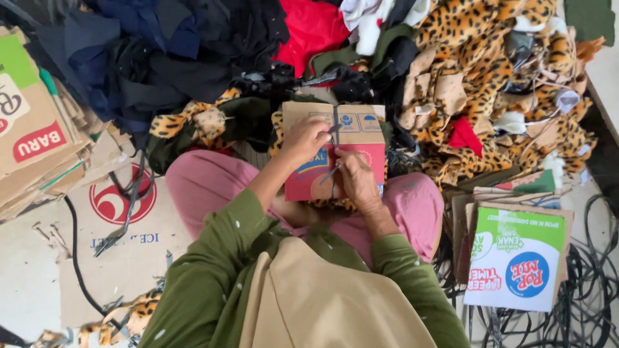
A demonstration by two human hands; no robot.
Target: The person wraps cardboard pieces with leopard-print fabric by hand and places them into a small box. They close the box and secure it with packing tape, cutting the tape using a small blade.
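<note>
So there's a cardboard piece (pixel 335 151) sitting mid-frame on the person's lap, printed red and blue lower down, plain brown on top. The left hand (pixel 304 138) is pressed flat-ish on its upper left part, fingers curled down onto it, pinning it rather than gripping. The right hand (pixel 356 178) is closed around scissors (pixel 333 149), whose blades run up the middle of the card. Under it are pink trousers (pixel 206 183), and green sleeves (pixel 213 270) come in from the bottom. Behind it, a huge scrap heap: dark fabric (pixel 161 51) upper left, red cloth (pixel 313 26) top centre, leopard print (pixel 490 71) upper right. Stacked boxes (pixel 32 129) at far left, flat cardboard sheets (pixel 519 258) lower right, black straps (pixel 590 303) beside those.
</note>
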